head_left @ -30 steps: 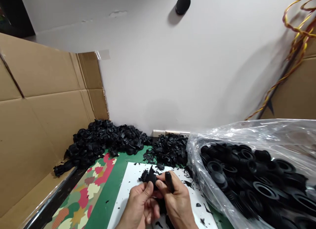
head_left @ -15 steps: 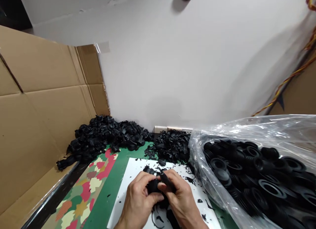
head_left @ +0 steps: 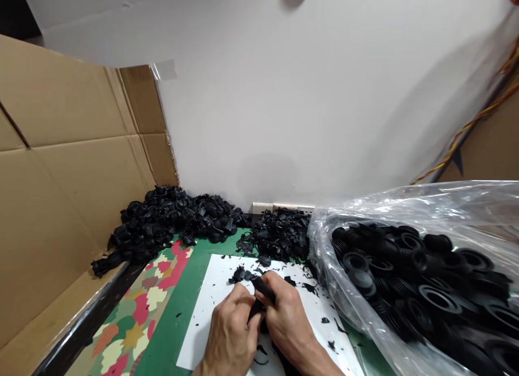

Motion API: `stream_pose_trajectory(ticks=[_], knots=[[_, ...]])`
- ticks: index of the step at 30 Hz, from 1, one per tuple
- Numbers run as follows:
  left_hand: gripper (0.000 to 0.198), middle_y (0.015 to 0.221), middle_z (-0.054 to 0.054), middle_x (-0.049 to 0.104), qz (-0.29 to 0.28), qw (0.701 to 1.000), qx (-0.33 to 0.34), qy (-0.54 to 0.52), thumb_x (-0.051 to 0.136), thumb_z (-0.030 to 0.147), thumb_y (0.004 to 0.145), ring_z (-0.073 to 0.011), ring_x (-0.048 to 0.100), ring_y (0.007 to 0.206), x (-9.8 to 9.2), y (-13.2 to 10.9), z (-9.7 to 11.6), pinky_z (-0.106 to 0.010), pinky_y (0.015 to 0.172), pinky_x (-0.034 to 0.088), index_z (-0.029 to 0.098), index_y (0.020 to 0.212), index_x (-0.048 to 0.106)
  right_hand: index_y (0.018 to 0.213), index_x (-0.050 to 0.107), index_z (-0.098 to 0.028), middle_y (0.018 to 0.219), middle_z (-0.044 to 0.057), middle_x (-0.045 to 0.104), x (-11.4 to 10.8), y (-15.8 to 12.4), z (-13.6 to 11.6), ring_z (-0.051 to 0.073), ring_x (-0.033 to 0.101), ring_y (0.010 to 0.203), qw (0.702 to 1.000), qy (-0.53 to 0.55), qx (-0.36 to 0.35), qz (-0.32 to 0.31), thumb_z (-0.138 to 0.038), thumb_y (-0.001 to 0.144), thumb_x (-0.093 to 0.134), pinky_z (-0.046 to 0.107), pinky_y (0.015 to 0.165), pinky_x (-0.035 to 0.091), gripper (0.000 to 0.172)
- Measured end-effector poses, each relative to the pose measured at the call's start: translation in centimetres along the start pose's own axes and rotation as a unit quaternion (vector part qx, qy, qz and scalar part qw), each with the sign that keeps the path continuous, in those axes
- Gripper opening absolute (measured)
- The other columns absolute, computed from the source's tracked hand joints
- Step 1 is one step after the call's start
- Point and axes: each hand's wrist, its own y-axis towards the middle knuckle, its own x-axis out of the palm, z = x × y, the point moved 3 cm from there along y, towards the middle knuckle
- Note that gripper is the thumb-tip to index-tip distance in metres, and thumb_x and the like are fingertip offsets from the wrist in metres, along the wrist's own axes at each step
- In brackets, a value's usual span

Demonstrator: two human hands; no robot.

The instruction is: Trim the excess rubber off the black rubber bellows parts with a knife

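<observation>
Low in the middle of the view, my left hand and my right hand are closed together over a black rubber part. My left fingers pinch the part. My right hand grips a dark tool handle pressed against it. A ragged black flap sticks out beyond my fingertips. Both hands hover over a white sheet strewn with black scraps.
A clear plastic bag full of black rubber bellows stands at the right. A heap of bellows and a pile of black trimmings lie along the wall. Cardboard walls the left. A green mat lies under the sheet.
My hands have drawn closer together and lower over the sheet, turning the rubber part. The view has tipped downward slightly.
</observation>
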Motion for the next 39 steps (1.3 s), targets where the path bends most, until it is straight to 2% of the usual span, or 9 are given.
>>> stream_pose_trajectory(ticks=[4, 6, 11, 17, 22, 27, 33, 37, 39], knots=[[0.023, 0.073, -0.009, 0.065, -0.005, 0.994, 0.066, -0.083, 0.059, 0.006, 0.073, -0.0233, 0.06, 0.068, 0.1, -0.1, 1.2, -0.03, 0.062, 0.045, 0.021, 0.079, 0.074, 0.058, 0.038, -0.025, 0.053, 0.0, 0.049, -2.1, 1.7, 2.4, 0.018, 0.046, 0.051, 0.996, -0.026, 0.047, 0.076, -0.025, 0.072, 0.044, 0.027, 0.049, 0.034, 0.015], [0.017, 0.074, -0.008, 0.065, 0.005, 0.991, 0.014, -0.135, 0.065, 0.008, 0.071, -0.023, 0.06, 0.069, -0.2, 0.2, 1.0, -0.029, 0.063, 0.046, 0.021, 0.078, 0.074, 0.06, 0.041, -0.025, 0.055, 0.001, 0.052, -3.4, 2.2, 3.5, 0.02, 0.049, 0.054, 0.992, -0.034, 0.062, 0.102, -0.031, 0.075, 0.045, 0.029, 0.052, 0.036, 0.017], [0.03, 0.082, -0.005, 0.066, 0.052, 0.965, -0.115, -0.228, 0.077, 0.005, 0.051, -0.0227, 0.06, 0.076, -0.7, 1.1, -0.4, -0.026, 0.063, 0.047, 0.021, 0.077, 0.075, 0.064, 0.055, -0.021, 0.06, 0.002, 0.06, -4.3, 2.0, 3.9, 0.022, 0.057, 0.059, 0.997, -0.004, 0.048, 0.058, -0.041, 0.08, 0.046, 0.03, 0.055, 0.043, 0.026], [0.032, 0.081, -0.003, 0.063, 0.064, 0.954, -0.13, -0.264, 0.077, 0.003, 0.048, -0.0217, 0.058, 0.076, -0.6, 1.1, -0.9, -0.025, 0.063, 0.047, 0.02, 0.076, 0.075, 0.083, 0.069, -0.02, 0.086, 0.008, 0.068, -3.9, 1.3, 2.3, 0.024, 0.064, 0.081, 0.997, 0.048, -0.017, 0.055, -0.029, 0.078, 0.052, 0.033, 0.073, 0.049, 0.019], [0.032, 0.078, -0.003, 0.062, 0.06, 0.954, -0.137, -0.261, 0.078, 0.002, 0.048, -0.0206, 0.057, 0.073, -0.6, 1.1, -1.0, -0.024, 0.062, 0.045, 0.021, 0.073, 0.075, 0.073, 0.068, -0.02, 0.067, 0.004, 0.065, -3.3, 0.5, 0.3, 0.019, 0.061, 0.061, 0.994, 0.079, -0.081, 0.009, -0.025, 0.078, 0.055, 0.027, 0.056, 0.047, 0.015], [0.032, 0.081, -0.003, 0.062, 0.053, 0.95, -0.134, -0.277, 0.078, 0.005, 0.051, -0.0216, 0.057, 0.076, -0.4, 1.1, -1.6, -0.025, 0.064, 0.045, 0.022, 0.078, 0.075, 0.07, 0.068, -0.02, 0.064, 0.003, 0.066, -2.8, 0.0, -0.5, 0.018, 0.062, 0.058, 0.993, 0.074, -0.089, -0.027, -0.017, 0.077, 0.055, 0.025, 0.053, 0.046, 0.015], [0.025, 0.076, -0.004, 0.062, 0.028, 0.984, -0.089, -0.154, 0.072, 0.009, 0.061, -0.0207, 0.056, 0.068, -0.5, 1.1, -1.3, -0.025, 0.058, 0.042, 0.023, 0.08, 0.076, 0.079, 0.064, -0.02, 0.07, 0.002, 0.062, -1.6, -0.8, -0.6, 0.016, 0.06, 0.059, 0.977, -0.047, -0.186, -0.096, -0.003, 0.068, 0.05, 0.023, 0.053, 0.044, 0.025], [0.021, 0.074, -0.004, 0.062, 0.039, 0.993, -0.027, -0.107, 0.066, 0.009, 0.068, -0.0209, 0.058, 0.069, -1.0, 0.9, -0.3, -0.026, 0.062, 0.043, 0.024, 0.081, 0.075, 0.073, 0.058, -0.021, 0.069, 0.002, 0.06, -1.1, -1.0, -0.3, 0.014, 0.052, 0.044, 0.947, -0.195, -0.24, -0.084, -0.005, 0.071, 0.047, 0.024, 0.042, 0.03, 0.02], [0.018, 0.077, -0.005, 0.063, 0.041, 0.99, -0.027, -0.131, 0.071, 0.01, 0.066, -0.0218, 0.059, 0.074, -1.1, 0.8, -0.2, -0.026, 0.065, 0.045, 0.022, 0.079, 0.074, 0.071, 0.057, -0.022, 0.068, 0.001, 0.06, -1.6, -0.3, 0.5, 0.014, 0.052, 0.043, 0.957, -0.204, -0.199, -0.049, -0.005, 0.068, 0.048, 0.025, 0.042, 0.029, 0.019]])
